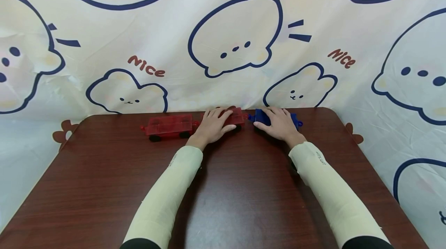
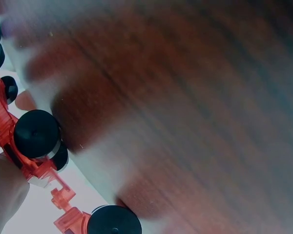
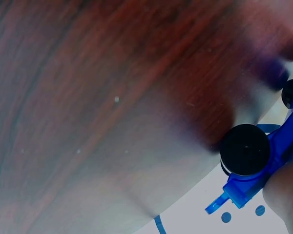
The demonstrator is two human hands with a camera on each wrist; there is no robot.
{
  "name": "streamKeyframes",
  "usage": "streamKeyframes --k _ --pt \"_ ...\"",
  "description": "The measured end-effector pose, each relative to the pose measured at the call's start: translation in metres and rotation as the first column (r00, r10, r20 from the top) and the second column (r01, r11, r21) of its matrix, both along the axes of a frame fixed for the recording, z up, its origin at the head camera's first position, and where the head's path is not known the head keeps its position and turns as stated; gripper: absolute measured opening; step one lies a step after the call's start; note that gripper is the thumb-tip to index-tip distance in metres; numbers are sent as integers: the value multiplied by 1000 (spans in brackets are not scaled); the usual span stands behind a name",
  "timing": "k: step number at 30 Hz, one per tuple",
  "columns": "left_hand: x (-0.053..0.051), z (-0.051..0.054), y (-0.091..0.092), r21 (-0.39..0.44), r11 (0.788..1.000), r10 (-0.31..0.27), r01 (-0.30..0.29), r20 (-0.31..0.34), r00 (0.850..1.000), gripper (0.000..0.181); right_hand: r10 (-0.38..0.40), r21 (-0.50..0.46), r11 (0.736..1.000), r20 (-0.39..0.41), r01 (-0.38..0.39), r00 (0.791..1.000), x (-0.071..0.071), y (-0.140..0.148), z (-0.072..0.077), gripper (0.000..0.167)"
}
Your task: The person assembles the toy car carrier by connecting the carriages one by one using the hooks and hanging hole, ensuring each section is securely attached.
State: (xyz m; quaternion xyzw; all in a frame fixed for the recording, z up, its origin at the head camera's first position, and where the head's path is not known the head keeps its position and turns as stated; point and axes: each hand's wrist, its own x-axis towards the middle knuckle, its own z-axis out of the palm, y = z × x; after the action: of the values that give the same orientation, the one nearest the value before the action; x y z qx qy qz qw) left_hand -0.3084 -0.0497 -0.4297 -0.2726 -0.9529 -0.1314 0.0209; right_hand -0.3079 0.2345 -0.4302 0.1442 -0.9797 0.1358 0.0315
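Along the far edge of the table stand toy train cars in a row. My left hand [image 1: 212, 127] lies over the middle one, a see-through red train car [image 1: 238, 115], gripping it with thumb on the near side and fingers across the top. Left of it is another red train car [image 1: 170, 125] with black wheels; the two couplings meet in the left wrist view. On the right, my right hand [image 1: 278, 123] grips a blue train car [image 1: 259, 116] from above. The blue and red couplings come together between the hands; whether they are hooked I cannot tell.
The dark brown wooden table [image 1: 237, 194] has rounded far corners. Right behind it hangs a white cloth [image 1: 223, 90] with blue cartoon outlines, close to the train cars. More of the cloth hangs along both sides.
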Motion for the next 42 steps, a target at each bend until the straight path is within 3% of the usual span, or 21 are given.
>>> streamKeyframes --k 42 --pt "-1 -1 -2 -15 1000 -15 15 -18 1000 67 31 6 999 10 -32 999 -3 -10 -1 88"
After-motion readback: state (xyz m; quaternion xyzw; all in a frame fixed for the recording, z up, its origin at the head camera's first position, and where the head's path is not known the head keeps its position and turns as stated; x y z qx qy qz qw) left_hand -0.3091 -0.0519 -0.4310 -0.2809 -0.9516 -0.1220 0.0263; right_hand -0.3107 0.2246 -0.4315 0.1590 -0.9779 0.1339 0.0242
